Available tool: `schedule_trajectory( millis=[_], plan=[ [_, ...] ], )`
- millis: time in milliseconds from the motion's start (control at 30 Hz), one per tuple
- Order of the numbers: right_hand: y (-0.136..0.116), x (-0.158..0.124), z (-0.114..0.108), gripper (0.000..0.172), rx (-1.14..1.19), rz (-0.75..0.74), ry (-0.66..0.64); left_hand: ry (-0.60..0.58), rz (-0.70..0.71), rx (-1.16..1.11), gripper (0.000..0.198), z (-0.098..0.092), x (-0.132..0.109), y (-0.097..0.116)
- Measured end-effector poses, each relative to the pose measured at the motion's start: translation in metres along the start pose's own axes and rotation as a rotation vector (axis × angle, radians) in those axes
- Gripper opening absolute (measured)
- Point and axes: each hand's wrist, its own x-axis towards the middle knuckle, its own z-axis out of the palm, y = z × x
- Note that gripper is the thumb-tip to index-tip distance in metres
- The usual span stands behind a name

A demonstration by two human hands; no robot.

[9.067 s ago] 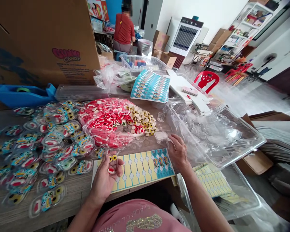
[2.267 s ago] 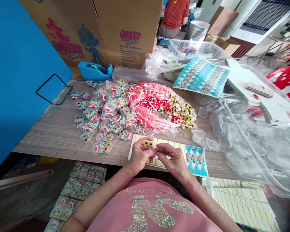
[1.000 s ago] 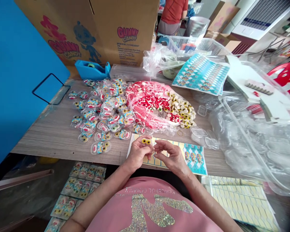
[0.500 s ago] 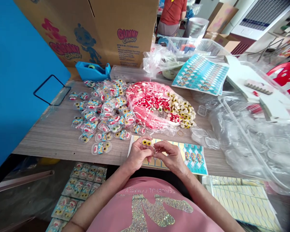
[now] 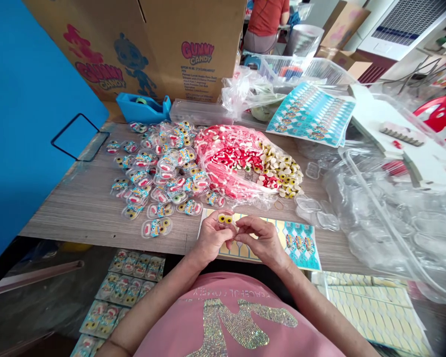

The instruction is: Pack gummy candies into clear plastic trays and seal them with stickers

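Between thumb and fingers, my left hand [image 5: 212, 237] holds a small clear plastic candy case [image 5: 225, 219] with two yellow eye gummies showing in it. The fingers of my right hand [image 5: 260, 238] are pinched at the case's right edge; the exact grip is partly hidden. Under both hands lies a sticker sheet [image 5: 300, 243], with blue labels left at its right end and bare yellowish backing elsewhere. Just beyond is an open bag of red-and-white gummies [image 5: 226, 144], with loose eye gummies [image 5: 282, 171] at its right side.
Filled, labelled cases [image 5: 163, 168] are heaped on the left. A blue tape dispenser [image 5: 143, 108] stands by a large cardboard box [image 5: 163, 49]. More label sheets [image 5: 310, 114] lie at the back; empty clear cases [image 5: 390, 218] fill the right. A person in red [image 5: 265, 22] sits beyond.
Both hands stay nearly in place around the case, with only a slight shift of the right fingers at its edge. The view has moved a little.
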Motion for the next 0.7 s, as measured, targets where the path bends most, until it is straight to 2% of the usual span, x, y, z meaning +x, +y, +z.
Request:
schedule_trajectory(
  millis=[133,267,400,500,700],
  plan=[
    [0.0,0.003,0.001,0.023,-0.005,-0.096,-0.022,0.022,-0.006,-0.069,0.047,0.0,0.0,0.003],
    [0.003,0.006,0.0,0.044,0.006,-0.137,0.007,-0.03,-0.046,-0.173,0.045,-0.001,-0.002,0.009],
    [0.007,0.007,-0.005,0.057,0.066,-0.029,-0.086,-0.063,-0.08,-0.235,0.043,-0.001,-0.003,0.013],
    [0.008,0.008,-0.006,0.055,0.203,0.065,-0.133,-0.08,-0.095,-0.254,0.043,0.0,-0.004,0.014],
    [0.013,0.006,-0.005,0.053,0.491,0.168,-0.145,-0.1,-0.104,-0.257,0.047,0.003,-0.005,0.012]
  ],
)
